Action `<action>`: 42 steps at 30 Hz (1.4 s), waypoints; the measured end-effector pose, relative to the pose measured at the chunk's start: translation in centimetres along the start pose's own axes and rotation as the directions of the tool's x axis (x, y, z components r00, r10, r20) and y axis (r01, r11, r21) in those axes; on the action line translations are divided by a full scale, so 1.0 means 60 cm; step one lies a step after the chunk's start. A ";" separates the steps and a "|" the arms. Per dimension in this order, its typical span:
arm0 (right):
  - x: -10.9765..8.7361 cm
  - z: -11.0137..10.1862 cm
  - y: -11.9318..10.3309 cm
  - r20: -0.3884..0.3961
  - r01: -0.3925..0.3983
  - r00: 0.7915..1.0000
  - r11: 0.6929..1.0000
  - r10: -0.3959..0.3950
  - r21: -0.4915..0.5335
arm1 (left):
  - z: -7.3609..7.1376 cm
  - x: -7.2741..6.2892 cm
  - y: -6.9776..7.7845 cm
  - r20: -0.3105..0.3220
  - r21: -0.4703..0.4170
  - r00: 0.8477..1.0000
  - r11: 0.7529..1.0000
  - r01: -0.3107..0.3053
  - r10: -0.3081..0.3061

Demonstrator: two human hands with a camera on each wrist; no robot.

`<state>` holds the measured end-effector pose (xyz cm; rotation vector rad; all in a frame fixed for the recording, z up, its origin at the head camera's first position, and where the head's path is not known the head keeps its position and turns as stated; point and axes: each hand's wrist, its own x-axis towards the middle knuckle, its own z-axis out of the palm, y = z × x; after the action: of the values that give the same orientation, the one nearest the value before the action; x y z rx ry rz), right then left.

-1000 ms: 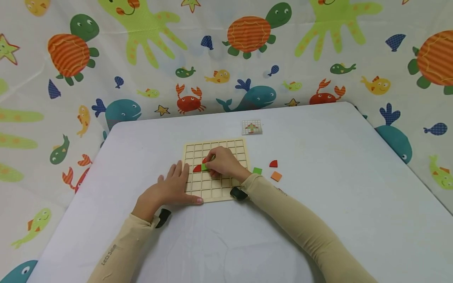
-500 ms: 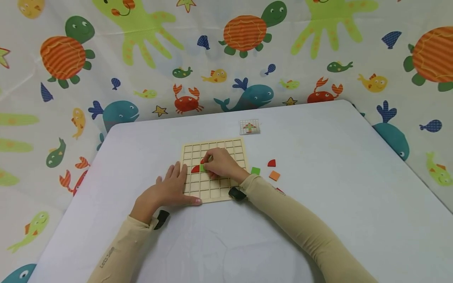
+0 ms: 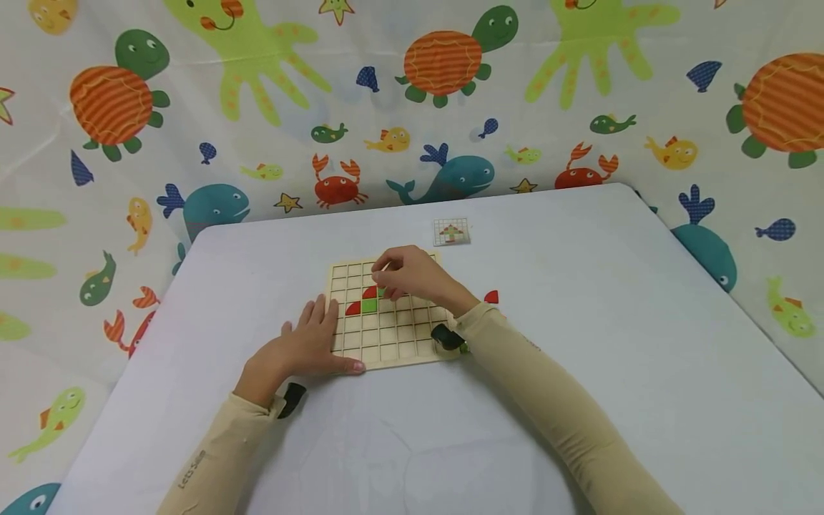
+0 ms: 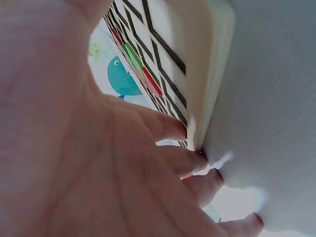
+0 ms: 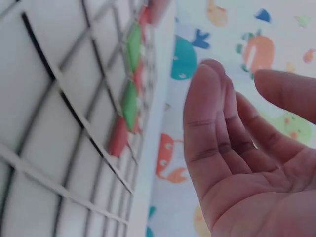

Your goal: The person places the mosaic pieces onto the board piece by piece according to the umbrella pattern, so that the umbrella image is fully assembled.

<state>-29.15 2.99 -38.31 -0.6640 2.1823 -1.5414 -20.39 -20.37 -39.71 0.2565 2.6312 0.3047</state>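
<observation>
A wooden grid board [image 3: 386, 347] lies on the table with red quarter-round tiles [image 3: 352, 308] and green square tiles [image 3: 370, 305] in its cells. My left hand [image 3: 299, 350] rests along the board's left edge, fingers spread and thumb at the near edge. Over the far half of the board hovers my right hand [image 3: 418, 275], loosely bent. In the right wrist view its thumb and fingers [image 5: 202, 113] stand apart with nothing between them, beside the row of tiles. That hand partly covers a second green tile [image 3: 382, 292].
A small pattern card [image 3: 451, 231] lies behind the board. One loose red quarter-round piece [image 3: 492, 296] sits to the right, and a bit of green [image 3: 464, 348] shows beside the right wrist. The right sleeve [image 3: 547, 379] covers part of the table there. A printed cloth [image 3: 277, 107] hangs behind.
My right hand has lifted off the green square and moved toward the far side of the board, uncovering that tile. My left hand stays on the board's edge.
</observation>
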 end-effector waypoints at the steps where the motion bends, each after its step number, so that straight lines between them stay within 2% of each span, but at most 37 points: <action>1: -0.004 -0.006 -0.005 0.012 0.003 1.000 1.000 -0.003 0.002 | 0.000 -0.001 -0.001 0.000 -0.004 1.000 1.000 0.002 -0.002; 5: -0.018 -0.030 -0.013 0.060 0.033 0.998 0.999 -0.031 -0.032 | 0.003 0.001 -0.002 -0.003 -0.008 1.000 1.000 -0.001 0.001; 8: -0.031 -0.049 -0.013 0.099 0.050 0.994 0.992 -0.039 -0.117 | 0.006 0.004 -0.003 -0.010 -0.006 1.000 1.000 -0.004 0.004; 10: -0.041 -0.063 -0.013 0.133 0.060 0.991 0.976 -0.033 -0.209 | 0.006 0.005 -0.003 -0.016 -0.005 1.000 1.000 -0.003 0.003; 13: -0.059 -0.083 -0.011 0.163 0.071 0.987 0.936 -0.015 -0.345 | 0.005 0.005 -0.004 -0.023 -0.002 1.000 1.000 0.000 0.000; 16: -0.081 -0.101 -0.001 0.168 0.089 0.986 0.907 -0.021 -0.411 | 0.003 0.004 -0.003 -0.027 0.003 1.000 1.000 -0.004 0.004; 21: -0.120 -0.125 0.016 0.181 0.091 0.983 0.889 -0.010 -0.448 | 0.002 0.003 -0.001 -0.020 0.003 1.000 1.000 -0.002 0.002; 31: -0.176 -0.166 0.046 0.140 0.055 0.990 0.841 0.025 -0.538 | 0.003 -0.001 -0.002 -0.021 -0.016 1.000 1.000 0.001 -0.001; 37: -0.198 -0.183 0.074 0.151 0.047 0.988 0.842 0.041 -0.537 | 0.002 -0.003 0.000 -0.023 -0.010 1.000 1.000 -0.004 0.004; 42: -0.202 -0.187 0.095 0.168 0.061 0.985 0.838 0.037 -0.543 | 0.001 -0.002 -0.001 -0.021 -0.009 1.000 1.000 -0.003 0.003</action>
<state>-26.48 20.20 -39.58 -0.9406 2.4888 -0.8014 -20.27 -20.42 -39.75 0.2553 2.6498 0.3212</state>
